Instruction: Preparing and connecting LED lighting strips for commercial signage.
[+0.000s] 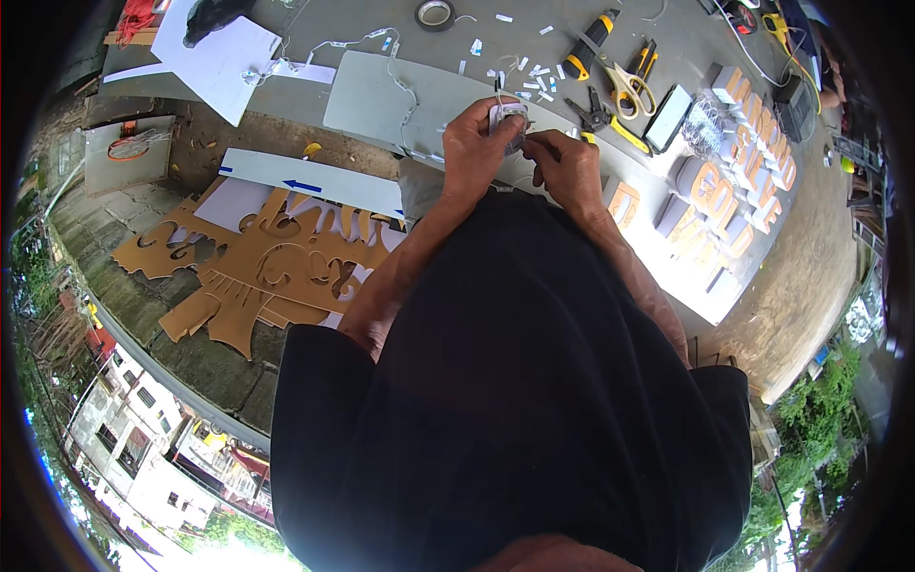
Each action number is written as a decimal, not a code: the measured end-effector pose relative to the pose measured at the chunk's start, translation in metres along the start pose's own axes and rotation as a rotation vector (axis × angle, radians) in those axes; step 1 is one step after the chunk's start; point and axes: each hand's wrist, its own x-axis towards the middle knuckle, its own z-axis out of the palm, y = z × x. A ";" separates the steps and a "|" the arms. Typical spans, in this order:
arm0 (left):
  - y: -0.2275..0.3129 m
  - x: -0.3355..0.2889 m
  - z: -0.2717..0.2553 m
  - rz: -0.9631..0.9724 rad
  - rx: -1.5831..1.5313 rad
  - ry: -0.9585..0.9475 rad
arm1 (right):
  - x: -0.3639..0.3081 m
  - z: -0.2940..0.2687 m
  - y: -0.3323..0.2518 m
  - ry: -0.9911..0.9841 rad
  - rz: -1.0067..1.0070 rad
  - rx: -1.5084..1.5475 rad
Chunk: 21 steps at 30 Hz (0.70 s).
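Note:
Close to the table's near edge, my left hand (472, 153) is closed around a small whitish, hollow-looking piece (508, 116) with a shiny inside. Thin wires seem to stick up from it. My right hand (570, 170) is just to the right, its thumb and fingers pinched together near the piece's lower edge. What they pinch is too small to make out. Left of my hands, a string of small LED modules (408, 95) on thin wire trails over a pale grey panel (357, 95). Small white and blue scraps (543, 81) lie scattered beyond my hands.
Right of my hands lie a utility knife (578, 65), scissors (629, 93), wire pliers (595, 116) and a phone (669, 119). Several box-shaped letters (724, 186) stand farther right. A black tape roll (435, 14) sits at the back. Brown cut-out sheets (253, 262) lie lower left.

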 end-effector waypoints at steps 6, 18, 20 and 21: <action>-0.003 -0.001 0.000 0.028 0.015 -0.011 | 0.007 -0.002 -0.010 -0.069 0.281 0.176; -0.004 0.002 -0.001 -0.033 -0.082 -0.025 | 0.011 0.010 0.012 0.094 -0.090 -0.225; -0.010 0.006 -0.009 -0.084 -0.165 -0.025 | 0.013 0.006 0.006 0.012 -0.013 -0.115; -0.013 0.008 -0.012 -0.136 -0.248 -0.032 | 0.014 0.003 0.004 -0.065 0.067 -0.006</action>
